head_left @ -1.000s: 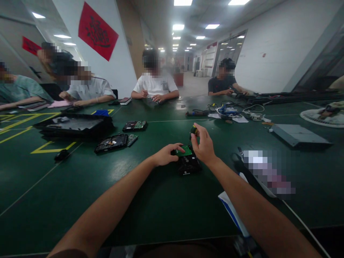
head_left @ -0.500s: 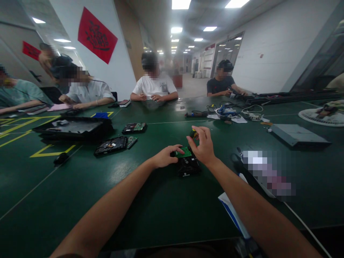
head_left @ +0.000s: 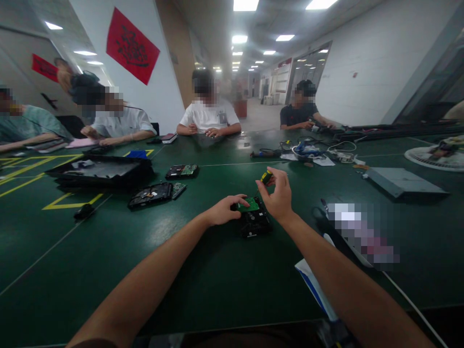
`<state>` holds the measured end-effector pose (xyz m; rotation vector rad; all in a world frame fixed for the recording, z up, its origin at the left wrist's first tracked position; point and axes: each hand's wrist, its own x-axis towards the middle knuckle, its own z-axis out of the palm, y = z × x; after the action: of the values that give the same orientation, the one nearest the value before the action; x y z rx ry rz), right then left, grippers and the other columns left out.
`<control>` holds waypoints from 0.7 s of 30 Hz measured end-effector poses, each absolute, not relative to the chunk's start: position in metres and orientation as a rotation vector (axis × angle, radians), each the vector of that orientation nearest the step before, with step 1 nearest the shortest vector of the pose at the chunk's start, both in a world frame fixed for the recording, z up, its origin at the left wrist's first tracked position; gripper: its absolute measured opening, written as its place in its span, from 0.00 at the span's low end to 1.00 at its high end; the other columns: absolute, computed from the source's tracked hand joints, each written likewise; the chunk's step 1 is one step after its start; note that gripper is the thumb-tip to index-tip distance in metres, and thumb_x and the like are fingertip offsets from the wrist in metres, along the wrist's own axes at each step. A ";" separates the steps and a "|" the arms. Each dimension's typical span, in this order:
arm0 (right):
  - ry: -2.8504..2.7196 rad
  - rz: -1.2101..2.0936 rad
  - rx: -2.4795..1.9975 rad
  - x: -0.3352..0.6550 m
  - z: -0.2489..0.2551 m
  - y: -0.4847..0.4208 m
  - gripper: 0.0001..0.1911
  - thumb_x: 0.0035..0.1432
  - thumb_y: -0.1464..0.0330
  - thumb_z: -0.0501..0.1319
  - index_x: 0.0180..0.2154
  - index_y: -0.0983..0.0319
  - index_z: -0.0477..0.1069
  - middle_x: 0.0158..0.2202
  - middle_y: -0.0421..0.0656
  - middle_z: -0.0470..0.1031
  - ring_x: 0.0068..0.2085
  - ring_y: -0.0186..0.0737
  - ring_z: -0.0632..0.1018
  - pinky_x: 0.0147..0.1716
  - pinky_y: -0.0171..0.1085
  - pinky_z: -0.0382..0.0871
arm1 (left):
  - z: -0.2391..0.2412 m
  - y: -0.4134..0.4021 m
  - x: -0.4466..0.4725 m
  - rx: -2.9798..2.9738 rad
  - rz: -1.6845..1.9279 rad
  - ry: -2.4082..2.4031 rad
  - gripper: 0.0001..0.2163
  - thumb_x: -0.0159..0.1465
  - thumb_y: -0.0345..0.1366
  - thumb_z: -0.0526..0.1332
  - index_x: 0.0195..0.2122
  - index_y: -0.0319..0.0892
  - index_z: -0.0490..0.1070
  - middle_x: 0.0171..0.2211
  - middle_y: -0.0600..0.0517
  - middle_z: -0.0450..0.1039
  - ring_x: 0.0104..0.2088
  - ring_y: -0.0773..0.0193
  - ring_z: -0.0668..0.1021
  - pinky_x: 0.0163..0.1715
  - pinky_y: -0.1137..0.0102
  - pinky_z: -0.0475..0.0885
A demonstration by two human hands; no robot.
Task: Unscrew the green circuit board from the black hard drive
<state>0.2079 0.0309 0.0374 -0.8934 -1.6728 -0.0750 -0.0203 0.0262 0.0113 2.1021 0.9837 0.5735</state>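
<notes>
A black hard drive (head_left: 255, 223) with a green circuit board (head_left: 250, 205) at its far end lies on the table in front of me. My left hand (head_left: 228, 210) grips its left side, with fingers reaching over the board. Above the drive's right far corner, my right hand (head_left: 277, 191) pinches a screwdriver (head_left: 267, 177) by its yellow and black handle. The handle leans a little, and the thin shaft points down toward the board. Whether the tip touches a screw is too small to tell.
Two more hard drives (head_left: 151, 195) (head_left: 181, 171) lie to the left near a black tray (head_left: 97, 171). At right are a grey metal box (head_left: 406, 182), a blurred-out object with a white cable (head_left: 406, 299), and tangled wires (head_left: 308, 151). Several people sit around the green table (head_left: 203, 290).
My right hand has shifted slightly right, and the screwdriver handle has turned so more of its yellow shows. The left hand stays on the drive.
</notes>
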 end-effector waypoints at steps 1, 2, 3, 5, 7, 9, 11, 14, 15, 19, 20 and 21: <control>-1.639 -0.095 -0.903 0.210 0.039 0.032 0.26 0.62 0.65 0.62 0.60 0.58 0.60 0.52 0.50 0.67 0.42 0.43 0.75 0.42 0.46 0.76 | 0.011 0.026 -0.021 2.103 0.572 0.987 0.21 0.55 0.29 0.63 0.52 0.47 0.74 0.68 0.49 0.58 0.67 0.52 0.64 0.67 0.55 0.56; -1.601 -0.117 -0.912 0.212 0.041 0.033 0.26 0.62 0.66 0.62 0.60 0.57 0.60 0.53 0.50 0.67 0.43 0.44 0.75 0.41 0.46 0.76 | 0.011 0.026 -0.021 2.105 0.568 0.991 0.21 0.56 0.29 0.63 0.52 0.47 0.74 0.68 0.49 0.58 0.67 0.52 0.64 0.67 0.55 0.56; -1.563 -0.139 -0.923 0.215 0.042 0.035 0.26 0.62 0.67 0.62 0.60 0.58 0.60 0.53 0.50 0.67 0.44 0.44 0.74 0.41 0.46 0.76 | 0.011 0.026 -0.021 2.109 0.566 0.995 0.22 0.56 0.29 0.63 0.52 0.48 0.74 0.68 0.50 0.58 0.67 0.52 0.64 0.67 0.54 0.56; -1.530 -0.172 -0.972 0.222 0.042 0.040 0.25 0.62 0.69 0.60 0.59 0.59 0.61 0.52 0.50 0.68 0.47 0.46 0.74 0.44 0.46 0.74 | 0.011 0.027 -0.022 2.119 0.553 1.000 0.22 0.56 0.30 0.63 0.53 0.49 0.74 0.68 0.50 0.57 0.67 0.52 0.63 0.67 0.53 0.56; -1.524 -0.193 -1.051 0.230 0.039 0.046 0.22 0.61 0.71 0.58 0.57 0.60 0.64 0.51 0.50 0.69 0.50 0.48 0.72 0.50 0.49 0.71 | 0.011 0.027 -0.023 2.131 0.537 1.003 0.22 0.57 0.30 0.63 0.53 0.50 0.73 0.68 0.50 0.57 0.67 0.51 0.63 0.67 0.51 0.56; -1.534 -0.194 -1.162 0.236 0.034 0.052 0.20 0.58 0.74 0.56 0.53 0.61 0.67 0.49 0.50 0.70 0.50 0.47 0.72 0.53 0.48 0.68 | 0.012 0.026 -0.023 2.137 0.526 1.010 0.22 0.57 0.30 0.62 0.53 0.50 0.73 0.69 0.50 0.56 0.67 0.50 0.62 0.67 0.50 0.56; -1.577 -0.170 -1.301 0.240 0.029 0.057 0.17 0.57 0.74 0.56 0.50 0.62 0.68 0.46 0.50 0.71 0.48 0.47 0.73 0.52 0.46 0.68 | 0.012 0.026 -0.023 2.136 0.525 1.017 0.22 0.57 0.30 0.62 0.53 0.50 0.73 0.69 0.50 0.55 0.68 0.50 0.62 0.66 0.50 0.56; -1.779 -0.135 -1.481 0.243 0.020 0.061 0.11 0.62 0.69 0.56 0.47 0.61 0.69 0.44 0.49 0.73 0.44 0.46 0.75 0.45 0.43 0.69 | 0.014 0.024 -0.021 2.146 0.533 1.009 0.21 0.57 0.29 0.62 0.53 0.49 0.73 0.69 0.49 0.55 0.69 0.51 0.59 0.67 0.51 0.55; -1.875 -0.129 -1.524 0.242 0.017 0.061 0.11 0.64 0.67 0.55 0.47 0.61 0.70 0.43 0.49 0.73 0.42 0.46 0.75 0.43 0.42 0.68 | 0.014 0.024 -0.021 2.152 0.538 1.003 0.21 0.56 0.29 0.62 0.52 0.49 0.73 0.69 0.49 0.55 0.69 0.51 0.59 0.67 0.51 0.54; -2.229 -0.129 -1.638 0.237 0.007 0.062 0.16 0.68 0.63 0.52 0.53 0.58 0.70 0.47 0.49 0.73 0.42 0.46 0.76 0.38 0.40 0.67 | 0.015 0.023 -0.019 2.157 0.559 0.998 0.19 0.56 0.28 0.62 0.49 0.47 0.74 0.70 0.47 0.54 0.70 0.52 0.58 0.67 0.52 0.53; -2.283 -0.133 -1.659 0.235 0.004 0.062 0.18 0.69 0.63 0.52 0.56 0.58 0.68 0.49 0.50 0.72 0.43 0.47 0.76 0.38 0.40 0.66 | 0.015 0.023 -0.019 2.153 0.566 0.999 0.19 0.55 0.28 0.62 0.49 0.47 0.74 0.69 0.47 0.54 0.70 0.51 0.58 0.67 0.52 0.53; -2.321 -0.137 -1.675 0.234 0.002 0.062 0.20 0.69 0.62 0.52 0.59 0.57 0.67 0.50 0.51 0.71 0.44 0.47 0.76 0.39 0.40 0.66 | 0.015 0.023 -0.019 2.148 0.571 1.000 0.19 0.55 0.28 0.62 0.48 0.47 0.74 0.69 0.46 0.54 0.70 0.51 0.58 0.67 0.52 0.54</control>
<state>0.2339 0.0621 0.0022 -1.6748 -2.3207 -0.1371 -0.0185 0.0225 0.0154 2.1475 0.9999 0.5710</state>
